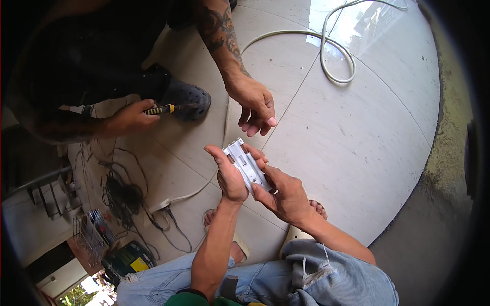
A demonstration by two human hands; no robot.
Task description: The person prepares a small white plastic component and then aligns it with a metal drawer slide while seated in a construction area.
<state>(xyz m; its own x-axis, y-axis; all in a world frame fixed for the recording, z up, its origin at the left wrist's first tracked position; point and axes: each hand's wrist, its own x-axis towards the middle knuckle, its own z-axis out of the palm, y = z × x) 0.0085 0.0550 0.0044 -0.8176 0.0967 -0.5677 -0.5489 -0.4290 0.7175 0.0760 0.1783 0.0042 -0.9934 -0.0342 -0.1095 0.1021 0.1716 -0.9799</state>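
Note:
A white plastic housing (245, 162), long and narrow with a small rectangular opening and clips at its far end, is held above the floor between my two hands. My left hand (232, 178) cradles it from the left and beneath, thumb standing up and fingertips showing past its right edge. My right hand (286, 191) grips its near right end between thumb and fingers. Just beyond the housing hangs a co-worker's hand (255, 104), fingers loosely curled and apart from it. The co-worker's other hand (130, 118) holds a yellow-and-black screwdriver (162, 109).
A pale cable (337, 79) loops over the tiled floor (357, 148). Left lie tangled dark cords (122, 191), a white plug connector (164, 204), a wire rack (92, 237) and a dark green case (130, 259). The co-worker's dark clog (189, 99) stands ahead; a rough concrete strip (444, 137) borders the right.

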